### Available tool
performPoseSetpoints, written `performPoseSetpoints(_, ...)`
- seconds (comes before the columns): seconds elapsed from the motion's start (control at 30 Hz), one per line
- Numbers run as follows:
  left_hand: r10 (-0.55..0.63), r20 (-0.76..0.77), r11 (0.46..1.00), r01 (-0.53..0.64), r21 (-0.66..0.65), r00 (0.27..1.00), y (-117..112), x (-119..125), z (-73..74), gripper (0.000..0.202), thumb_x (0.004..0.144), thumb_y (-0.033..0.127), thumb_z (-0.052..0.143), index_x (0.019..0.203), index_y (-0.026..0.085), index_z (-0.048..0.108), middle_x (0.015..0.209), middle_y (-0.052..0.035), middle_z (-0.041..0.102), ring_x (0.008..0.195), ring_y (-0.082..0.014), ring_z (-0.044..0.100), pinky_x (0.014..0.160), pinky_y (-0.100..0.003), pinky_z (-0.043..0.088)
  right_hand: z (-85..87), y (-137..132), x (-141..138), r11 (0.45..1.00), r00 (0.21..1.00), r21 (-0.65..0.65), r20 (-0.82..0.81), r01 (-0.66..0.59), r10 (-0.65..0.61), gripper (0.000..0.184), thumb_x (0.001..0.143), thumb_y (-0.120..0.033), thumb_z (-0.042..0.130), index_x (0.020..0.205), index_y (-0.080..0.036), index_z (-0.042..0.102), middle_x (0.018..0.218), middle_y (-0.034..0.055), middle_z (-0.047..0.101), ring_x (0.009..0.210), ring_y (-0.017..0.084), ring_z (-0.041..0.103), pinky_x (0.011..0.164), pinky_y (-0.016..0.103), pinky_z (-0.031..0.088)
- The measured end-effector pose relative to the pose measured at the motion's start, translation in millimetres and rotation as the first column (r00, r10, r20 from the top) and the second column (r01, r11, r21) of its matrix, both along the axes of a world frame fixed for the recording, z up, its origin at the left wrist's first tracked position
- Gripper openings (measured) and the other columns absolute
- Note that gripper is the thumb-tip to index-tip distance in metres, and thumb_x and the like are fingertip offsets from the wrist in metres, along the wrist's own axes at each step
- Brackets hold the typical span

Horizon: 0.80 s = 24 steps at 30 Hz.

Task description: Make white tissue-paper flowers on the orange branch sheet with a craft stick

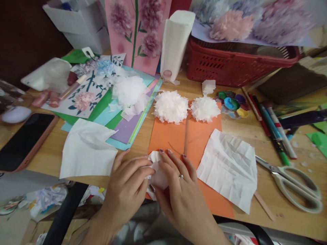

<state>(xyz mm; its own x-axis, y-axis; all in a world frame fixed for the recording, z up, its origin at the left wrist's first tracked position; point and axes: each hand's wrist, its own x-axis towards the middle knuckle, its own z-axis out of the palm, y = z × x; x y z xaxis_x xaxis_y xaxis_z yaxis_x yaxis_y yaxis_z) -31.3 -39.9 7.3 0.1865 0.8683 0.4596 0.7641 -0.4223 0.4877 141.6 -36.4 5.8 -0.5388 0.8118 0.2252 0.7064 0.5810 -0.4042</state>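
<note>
A crumpled piece of white tissue paper (160,175) lies between my two hands, over the lower left part of an orange sheet (167,136). My left hand (133,180) pinches its left edge with curled fingers; the thumb is hidden. My right hand (176,180), with a ring on one finger, rests on the tissue's right side, fingers bent over it and thumb below. Two fluffy white paper flowers, a larger one (171,107) and a smaller one (205,109), sit at the orange sheet's top. A creased white tissue sheet (230,170) covers its right edge.
Another tissue (88,149) and a phone (25,139) lie left. Scissors (291,180), a wooden stick (264,206), pens (276,129) and paint pots (232,102) are right. Behind stand a red basket (240,64), a white paper bag (176,44) and a pink flower picture (127,51).
</note>
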Motion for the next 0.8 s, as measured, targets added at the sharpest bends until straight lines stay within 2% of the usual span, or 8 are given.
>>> performPoseSetpoints(0.07, -0.025, -0.025, 1.000, 0.025, -0.008, 0.999, 0.2, -0.8, 0.9, 0.027, 0.084, -0.004, 0.051, 0.085, 0.021, 0.061, 0.094, -0.0020, 0.074, 0.094, -0.0168, 0.071, 0.107, -0.049, 0.040, 0.5, -0.3, -0.5, 1.000, 1.000, 0.011, 0.027, -0.003, 0.003, 0.045, 0.100, -0.024, 0.043, 0.141, -0.007, 0.043, 0.151, 0.0102, 0.048, 0.143, 0.028, 0.032, 0.113, 0.049, 0.025)
performPoseSetpoints(0.13, -0.053, -0.058, 0.998, 0.051, -0.024, 0.997, -0.1, -1.0, 2.2, 0.027, 0.083, -0.004, 0.049, 0.085, 0.021, 0.060, 0.096, -0.0014, 0.074, 0.095, -0.0159, 0.071, 0.111, -0.051, 0.037, 1.5, -0.1, -1.3, 1.000, 0.996, 0.016, 0.093, -0.016, 0.014, 0.051, 0.100, -0.026, 0.042, 0.149, -0.012, 0.037, 0.155, 0.0068, 0.043, 0.145, 0.029, 0.030, 0.113, 0.049, 0.025)
performPoseSetpoints(0.23, -0.068, -0.068, 0.997, 0.066, -0.032, 0.995, -2.1, -1.3, 3.3, 0.027, 0.082, -0.004, 0.049, 0.084, 0.022, 0.058, 0.095, 0.0007, 0.074, 0.095, -0.0153, 0.071, 0.115, -0.053, 0.031, 1.6, 1.0, -2.4, 1.000, 0.986, 0.023, 0.166, -0.019, 0.015, 0.051, 0.100, -0.031, 0.042, 0.149, -0.015, 0.040, 0.157, 0.0052, 0.040, 0.145, 0.030, 0.029, 0.113, 0.051, 0.025)
performPoseSetpoints(0.3, -0.030, -0.049, 0.999, 0.029, -0.017, 0.998, -4.5, -2.8, 2.7, 0.028, 0.081, -0.003, 0.051, 0.092, 0.022, 0.059, 0.097, -0.0007, 0.073, 0.097, -0.0170, 0.070, 0.114, -0.053, 0.033, 0.7, 1.7, -2.8, 1.000, 0.983, 0.026, 0.182, -0.014, 0.009, 0.051, 0.100, -0.033, 0.041, 0.148, -0.015, 0.042, 0.156, 0.0050, 0.041, 0.145, 0.030, 0.029, 0.113, 0.051, 0.026)
performPoseSetpoints(0.4, 0.128, -0.079, 0.990, -0.132, -0.046, 0.989, -10.1, -8.2, 1.7, 0.036, 0.082, 0.004, 0.056, 0.113, 0.020, 0.058, 0.109, -0.0082, 0.068, 0.105, -0.0243, 0.064, 0.103, -0.052, 0.043, -0.6, 1.7, -3.0, 0.999, 0.982, 0.046, 0.187, -0.014, 0.005, 0.051, 0.101, -0.034, 0.040, 0.148, -0.013, 0.043, 0.156, 0.0057, 0.041, 0.144, 0.030, 0.030, 0.114, 0.050, 0.025)
performPoseSetpoints(0.5, 0.236, -0.143, 0.959, -0.254, -0.128, 0.961, -16.7, -14.2, 2.9, 0.029, 0.084, 0.012, 0.058, 0.111, 0.022, 0.060, 0.113, -0.0101, 0.060, 0.104, -0.0280, 0.058, 0.090, -0.049, 0.046, -0.6, 1.2, -3.2, 0.998, 0.981, 0.067, 0.194, -0.022, 0.009, 0.051, 0.102, -0.033, 0.038, 0.147, -0.011, 0.044, 0.155, 0.0072, 0.042, 0.144, 0.031, 0.030, 0.113, 0.050, 0.024)
performPoseSetpoints(0.63, 0.271, -0.142, 0.942, -0.293, -0.164, 0.952, -21.1, -15.7, 7.3, 0.013, 0.086, 0.017, 0.060, 0.095, 0.025, 0.064, 0.103, -0.0058, 0.059, 0.094, -0.0242, 0.057, 0.080, -0.042, 0.047, -0.8, 0.4, -1.7, 0.995, 0.978, 0.079, 0.205, -0.055, 0.038, 0.049, 0.101, -0.029, 0.040, 0.147, -0.011, 0.043, 0.154, 0.0080, 0.044, 0.142, 0.035, 0.030, 0.111, 0.053, 0.026)
performPoseSetpoints(0.8, 0.282, -0.087, 0.940, -0.293, -0.174, 0.955, -18.3, -11.6, 11.3, 0.008, 0.087, 0.017, 0.059, 0.091, 0.023, 0.062, 0.087, -0.0010, 0.065, 0.081, -0.0191, 0.061, 0.073, -0.034, 0.049, -1.5, -0.6, 5.5, 0.977, 0.973, 0.094, 0.155, -0.189, 0.173, 0.044, 0.100, -0.024, 0.044, 0.144, -0.021, 0.048, 0.157, 0.0074, 0.040, 0.145, 0.034, 0.026, 0.112, 0.060, 0.023)
